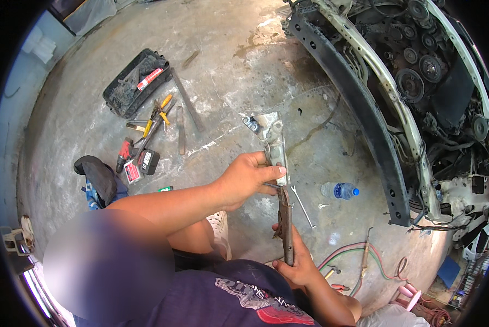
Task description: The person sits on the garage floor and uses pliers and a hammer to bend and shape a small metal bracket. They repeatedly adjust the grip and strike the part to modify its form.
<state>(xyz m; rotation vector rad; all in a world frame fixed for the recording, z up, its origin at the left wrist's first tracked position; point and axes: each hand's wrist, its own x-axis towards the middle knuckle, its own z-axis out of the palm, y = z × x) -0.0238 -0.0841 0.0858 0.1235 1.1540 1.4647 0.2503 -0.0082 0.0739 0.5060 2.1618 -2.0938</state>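
My left hand (245, 181) grips a pale, bent metal bracket (276, 147), thumb on its face and fingers behind. The bracket's wider, crumpled end points away from me. Below it, my right hand (298, 260) is wrapped round a rusty plier-like tool (286, 229), held nearly upright. The tool's upper end meets the bracket's lower end; whether its jaws bite the metal, I cannot tell. A long silver wrench (303, 207) lies on the floor just right of the tool.
A car's exposed front with a dark bumper beam (359, 109) stands at right. Near it are a water bottle (341, 191) and a torch (365, 261) with hoses. At left lie a black tray (127, 95), yellow-handled pliers (165, 102), a red drill (124, 152) and a battery (148, 162).
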